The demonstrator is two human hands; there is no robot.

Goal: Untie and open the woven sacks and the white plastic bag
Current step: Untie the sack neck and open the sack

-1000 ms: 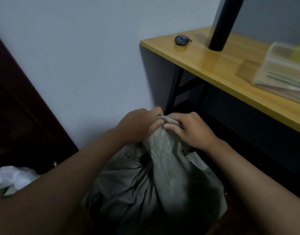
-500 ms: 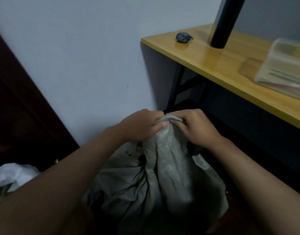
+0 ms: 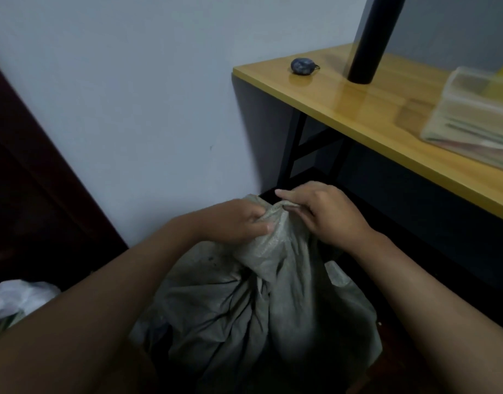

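Your left hand (image 3: 238, 223) and right hand (image 3: 327, 214) both pinch the bunched neck of the grey woven sack (image 3: 258, 308) on the floor left of the desk (image 3: 358, 109); it looks soft and crumply, so grip near the knot

Sack (image 3: 261, 302) stands left of table (image 3: 367, 109) (bottle (image 3: 369, 38) on it)

Right hand (image 3: 327, 216) has lifted off the sack's neck (image 3: 275, 223) (forefinger now out)
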